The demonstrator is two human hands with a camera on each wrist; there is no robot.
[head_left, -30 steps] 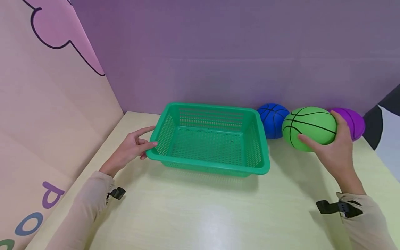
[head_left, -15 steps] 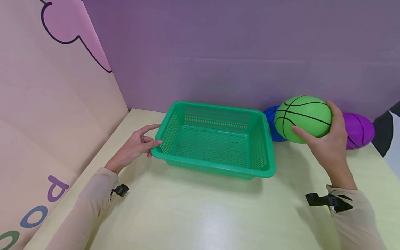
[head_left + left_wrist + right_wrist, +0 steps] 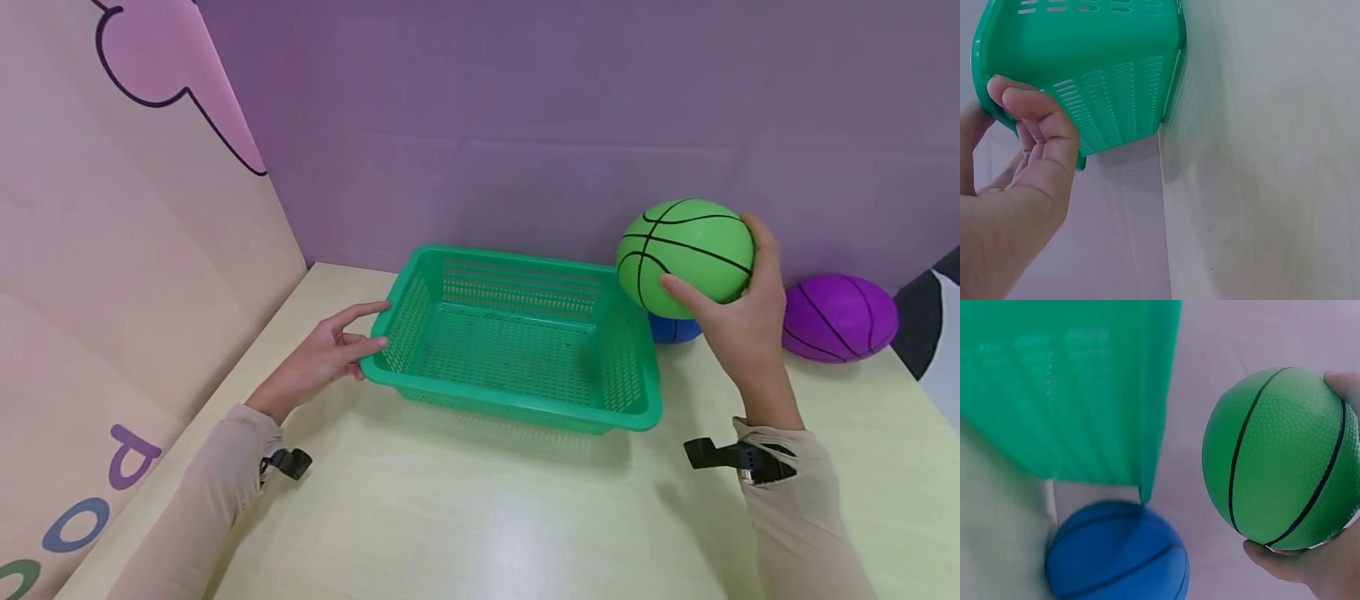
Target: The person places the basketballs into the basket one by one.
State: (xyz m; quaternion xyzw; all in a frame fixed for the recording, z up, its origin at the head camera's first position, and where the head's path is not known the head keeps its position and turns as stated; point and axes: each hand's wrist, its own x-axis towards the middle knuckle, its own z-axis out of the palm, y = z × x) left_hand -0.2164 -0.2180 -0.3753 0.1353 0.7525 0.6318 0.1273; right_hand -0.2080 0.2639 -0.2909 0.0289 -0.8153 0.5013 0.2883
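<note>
A green plastic basket [image 3: 517,400] with slotted sides stands on the table, nothing in it. At its left end my left hand [image 3: 322,360] pinches the rim, thumb on top and curled fingers beneath, as the left wrist view also shows. My right hand [image 3: 746,333] grips a light green toy basketball [image 3: 686,254] between thumb and fingers. The ball is raised, overlapping the basket's back right corner in the head view. Beneath it, mostly hidden there, a blue ball [image 3: 1116,553] sits beside the basket's right end.
A purple ball [image 3: 840,318] lies on the table [image 3: 480,517] to the right, near the back wall [image 3: 487,192]. A printed panel [image 3: 135,275] borders the left side. Something black and white [image 3: 930,317] shows at the far right.
My right hand has lifted the green ball and carried it left, from between the other balls to the basket's right corner. The left hand has stayed on the rim.
</note>
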